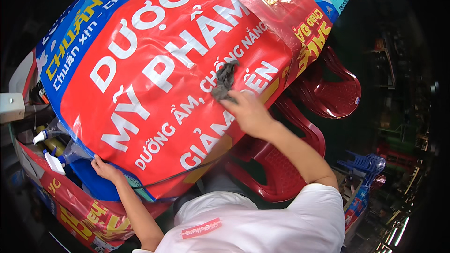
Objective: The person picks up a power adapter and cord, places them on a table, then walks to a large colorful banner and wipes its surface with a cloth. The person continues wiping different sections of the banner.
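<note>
A table covered with a red and blue printed vinyl banner (159, 107) spreads out before me. My right hand (251, 112) is on its right-hand part, fingers closed on a crumpled dark grey cloth (224, 83) that lies against the banner. At the near left corner, my left hand (108, 169) grips the banner's edge; its lower fingers are partly hidden. Just beyond that hand, a clear spray bottle with a white and blue head (55, 161) leans at the edge. Another spray bottle with a white nozzle (41, 137) is farther left.
Red plastic chairs (272, 168) are tucked along the table's right side, with another red chair (335, 86) farther out. A dark cable (183, 173) crosses the near edge. Blue plastic chairs (365, 164) stand at far right. A red printed-covered box or counter (79, 201) borders the left.
</note>
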`<state>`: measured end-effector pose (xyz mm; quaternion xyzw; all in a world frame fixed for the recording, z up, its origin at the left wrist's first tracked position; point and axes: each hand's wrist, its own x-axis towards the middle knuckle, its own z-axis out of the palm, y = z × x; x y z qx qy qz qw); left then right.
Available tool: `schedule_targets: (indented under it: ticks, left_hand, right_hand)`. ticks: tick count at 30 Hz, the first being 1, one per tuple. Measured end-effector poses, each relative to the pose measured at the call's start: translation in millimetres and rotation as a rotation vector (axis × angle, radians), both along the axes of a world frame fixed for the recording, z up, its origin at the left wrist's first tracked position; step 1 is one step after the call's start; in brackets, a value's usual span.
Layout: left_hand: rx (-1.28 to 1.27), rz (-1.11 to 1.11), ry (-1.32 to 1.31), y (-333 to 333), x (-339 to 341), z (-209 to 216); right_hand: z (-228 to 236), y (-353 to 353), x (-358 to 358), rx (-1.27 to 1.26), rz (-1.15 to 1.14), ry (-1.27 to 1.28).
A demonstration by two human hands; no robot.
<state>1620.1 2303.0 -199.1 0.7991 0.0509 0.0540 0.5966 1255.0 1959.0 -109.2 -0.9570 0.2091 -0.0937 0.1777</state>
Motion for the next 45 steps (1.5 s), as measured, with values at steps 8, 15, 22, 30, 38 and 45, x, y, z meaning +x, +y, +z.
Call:
schedule_targets:
  ticks: [8,15,22,30,38,45]
  left_hand:
    - [0.047,0.021,-0.033,-1,-1,-4]
    - [0.021,-0.010,-0.031,-6,-8,3]
    - [-0.061,0.028,-0.017,-10,-10,5]
    - [-0.116,0.058,-0.001,-17,-16,10]
    - [-0.158,0.079,0.054,-18,-17,17]
    - [-0.130,0.078,0.038,-19,-17,14]
  right_hand:
    - [-6,-81,-3,-0.125,-0.193,-0.268]
    - [-25,-42,166,-0.198,0.343,-0.170]
    - [-57,-82,256,-0.144,0.263,-0.218]
    - [4,47,61,-0.069,0.269,0.258]
    - [-55,124,171,0.122,0.561,0.003]
    - [-32,135,323,-0.162,0.294,-0.314]
